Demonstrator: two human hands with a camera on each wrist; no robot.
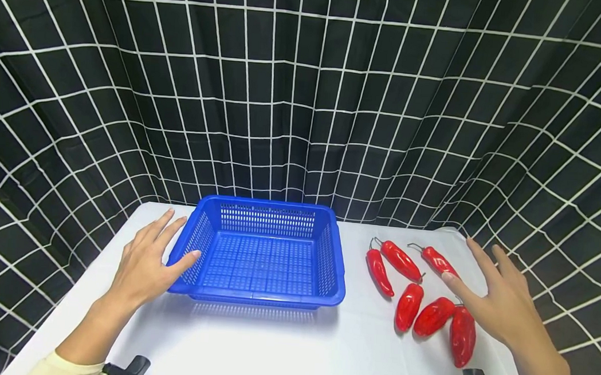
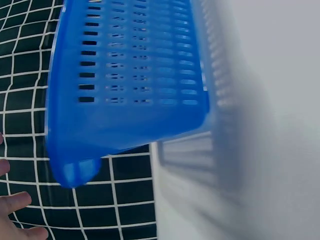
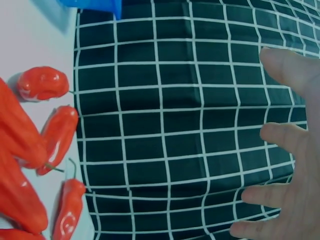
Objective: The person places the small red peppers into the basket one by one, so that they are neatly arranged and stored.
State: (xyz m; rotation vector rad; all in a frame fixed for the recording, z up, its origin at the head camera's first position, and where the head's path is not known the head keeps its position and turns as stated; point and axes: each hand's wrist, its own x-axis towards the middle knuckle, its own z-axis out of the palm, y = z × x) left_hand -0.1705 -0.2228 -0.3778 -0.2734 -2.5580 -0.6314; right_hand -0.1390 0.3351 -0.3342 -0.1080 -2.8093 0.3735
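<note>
A blue plastic basket (image 1: 253,296) with slotted sides sits on the white table. My left hand (image 1: 146,261) hovers by the basket's left side, fingers spread and holding nothing; in the left wrist view its fingertips (image 2: 17,201) show apart from the basket wall (image 2: 140,65). Several red peppers lie to the right of the basket, among them a slim one (image 1: 379,272) and a plump one (image 1: 434,317). Over the rightmost peppers hangs my right hand (image 1: 500,300), thumb and fingers apart, with nothing in it. It partly covers one pepper (image 1: 438,260) in the head view.
A black cloth with a white grid (image 1: 290,95) hangs behind the table and along both sides. White table surface (image 1: 249,345) lies in front of the basket. Dark devices (image 1: 126,369) are strapped at both wrists.
</note>
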